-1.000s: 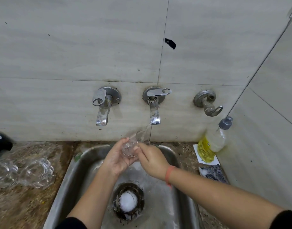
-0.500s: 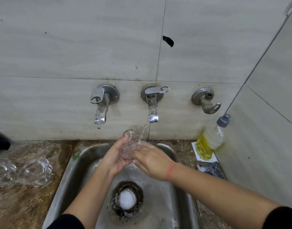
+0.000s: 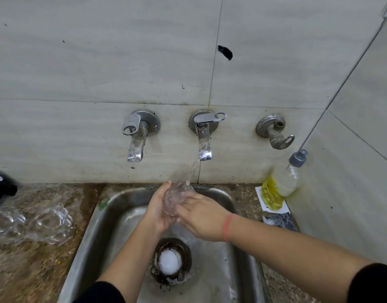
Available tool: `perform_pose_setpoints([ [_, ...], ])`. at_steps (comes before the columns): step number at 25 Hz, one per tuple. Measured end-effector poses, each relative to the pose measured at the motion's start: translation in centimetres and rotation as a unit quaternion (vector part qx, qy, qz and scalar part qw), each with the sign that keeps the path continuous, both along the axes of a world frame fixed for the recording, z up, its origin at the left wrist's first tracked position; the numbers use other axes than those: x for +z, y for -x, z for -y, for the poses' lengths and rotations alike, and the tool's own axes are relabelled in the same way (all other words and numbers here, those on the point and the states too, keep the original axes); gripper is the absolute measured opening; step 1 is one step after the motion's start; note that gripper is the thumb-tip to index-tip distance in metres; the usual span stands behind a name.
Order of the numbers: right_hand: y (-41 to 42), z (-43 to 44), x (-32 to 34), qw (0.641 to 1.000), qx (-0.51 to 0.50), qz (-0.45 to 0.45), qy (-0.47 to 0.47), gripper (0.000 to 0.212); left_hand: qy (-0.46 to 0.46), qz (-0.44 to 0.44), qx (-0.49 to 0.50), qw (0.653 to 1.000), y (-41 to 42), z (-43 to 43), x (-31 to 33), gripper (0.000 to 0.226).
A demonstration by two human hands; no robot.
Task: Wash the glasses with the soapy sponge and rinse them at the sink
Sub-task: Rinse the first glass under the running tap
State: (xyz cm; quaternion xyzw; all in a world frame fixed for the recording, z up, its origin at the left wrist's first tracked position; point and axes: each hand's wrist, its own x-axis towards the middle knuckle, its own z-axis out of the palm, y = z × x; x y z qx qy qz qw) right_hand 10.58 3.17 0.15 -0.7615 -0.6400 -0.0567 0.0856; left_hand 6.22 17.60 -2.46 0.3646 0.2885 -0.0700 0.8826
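A clear glass [image 3: 174, 196] is held over the steel sink [image 3: 96, 226], under the stream of water from the middle tap [image 3: 203, 136]. My left hand [image 3: 158, 212] cups the glass from the left with its fingers curled round it. My right hand [image 3: 201, 217] grips it from the right, fingers wrapped over its side. Two more clear glasses [image 3: 50, 224] lie on the wet counter at the left. The soapy sponge [image 3: 280, 221] rests on the counter at the right of the sink.
A bottle of yellow dish soap [image 3: 280, 184] stands in the right corner against the wall. A second tap [image 3: 135, 136] is at the left, a third fitting [image 3: 273, 132] at the right. Foam sits in the drain [image 3: 169, 261]. A black object [image 3: 2, 186] is at the far left.
The glass has been turned and lowered a little in both hands under the running water. Both hands stay on it above the sink.
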Motion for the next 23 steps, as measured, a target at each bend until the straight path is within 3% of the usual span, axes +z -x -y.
perform_pose_setpoints([
  [2,-1.9,0.8,-0.7,0.996,0.052,0.076,-0.018,0.012,0.015,-0.019,-0.024,0.999,0.2,-0.7,-0.1,0.050],
  [4,-1.5,0.1,-0.1,0.996,-0.004,0.067,-0.058,0.015,0.009,-0.026,-0.051,0.998,0.2,-0.9,-0.1,0.055],
  [6,0.8,-1.8,1.6,0.986,-0.141,-0.008,-0.085,0.028,0.025,-0.017,-0.022,0.999,0.2,0.0,0.0,0.052],
  [8,1.9,-3.5,2.2,0.952,-0.256,-0.163,-0.029,0.032,0.055,0.009,0.079,0.995,-0.1,1.1,-0.8,0.041],
  [9,2.2,-3.9,1.9,0.941,-0.268,-0.205,-0.003,0.032,0.052,0.017,0.111,0.992,-0.2,1.3,-1.3,0.034],
  [11,2.1,-3.1,1.9,0.962,-0.197,-0.188,0.015,0.033,0.027,0.000,0.108,0.994,-0.4,0.6,-1.6,0.024],
  [13,0.5,-1.1,0.6,0.998,-0.039,-0.039,0.030,0.035,-0.007,-0.053,0.040,0.998,-0.5,-0.6,-1.6,0.024],
  [15,-2.2,0.6,-0.7,0.994,0.067,0.089,0.010,0.031,0.009,-0.073,-0.030,0.997,-0.3,-1.4,-0.9,0.025],
  [17,-2.4,0.9,-0.4,0.992,0.070,0.097,-0.034,0.028,0.034,-0.067,-0.044,0.996,-0.1,-1.5,-0.3,0.024],
  [19,0.4,-0.8,0.7,0.999,-0.029,0.026,-0.028,0.021,0.044,-0.071,-0.019,0.996,-0.5,-1.3,-0.3,0.019],
  [21,2.7,-2.2,1.1,0.976,-0.154,-0.154,0.007,0.031,0.036,-0.066,0.023,0.997,-0.8,-1.3,-0.7,0.026],
  [23,2.6,-1.7,1.1,0.957,-0.167,-0.236,0.015,0.030,0.027,-0.063,0.015,0.998,-0.9,-1.2,-0.6,0.034],
])
